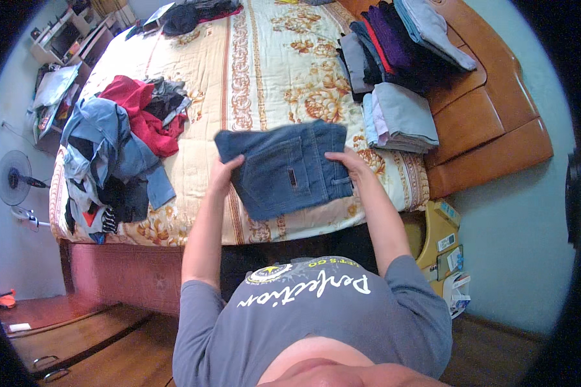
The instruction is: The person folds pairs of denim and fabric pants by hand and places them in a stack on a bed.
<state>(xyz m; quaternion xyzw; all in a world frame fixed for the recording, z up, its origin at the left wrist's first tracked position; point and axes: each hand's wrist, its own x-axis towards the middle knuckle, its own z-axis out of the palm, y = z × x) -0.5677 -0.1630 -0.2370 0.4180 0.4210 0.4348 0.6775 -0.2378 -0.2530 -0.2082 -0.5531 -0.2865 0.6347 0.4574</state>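
Note:
A folded pair of blue jeans [271, 174] is held up in front of me above the near edge of the bed. My left hand [226, 173] grips its left side, thumb on top and the other fingers hidden beneath. On the opposite side, next to the waistband and belt loops, my right hand [347, 162] clasps it the same way. A back pocket with a small dark label faces up.
Loose clothes, among them a light-blue denim garment [110, 132] and a red one [135, 106], lie heaped at the bed's left. Folded stacks [403, 116] stand by the wooden headboard [497, 122]. A fan [16, 177] is at far left.

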